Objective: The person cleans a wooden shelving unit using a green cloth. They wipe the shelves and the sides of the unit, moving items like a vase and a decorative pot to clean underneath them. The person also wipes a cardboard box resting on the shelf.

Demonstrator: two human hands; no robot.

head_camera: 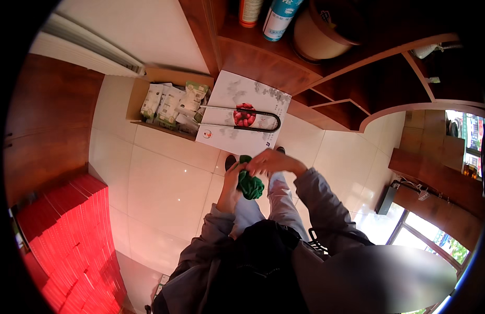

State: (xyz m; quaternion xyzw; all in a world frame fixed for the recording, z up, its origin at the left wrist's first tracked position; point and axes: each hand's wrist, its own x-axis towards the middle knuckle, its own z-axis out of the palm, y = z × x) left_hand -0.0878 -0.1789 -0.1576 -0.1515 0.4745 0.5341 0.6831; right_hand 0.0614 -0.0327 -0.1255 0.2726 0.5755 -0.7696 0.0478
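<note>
A bunched green cloth (251, 186) is in front of my body, above my legs and shoes. My left hand (229, 186) grips it from the left side, the fingers closed around its upper part. From the right, my right hand (270, 161) reaches over the cloth with bent fingers that appear to pinch its upper edge. The bulk of the cloth hangs in loose folds below the fingers. Beyond my hands, a white printed carton (226, 92) with a picture of red fruit lies on the floor. A U-shaped metal bar (277, 121) with a black sleeve rests across it.
An open cardboard box (137, 100) filled with packets (170, 106) adjoins the carton. Red stacks (75, 235) rise at the left, near a wooden cabinet (50, 117). Ahead, a wooden shelf unit (262, 59) carries a plant pot (321, 39) and a blue can (279, 23). Pale tiles (164, 168) cover the floor.
</note>
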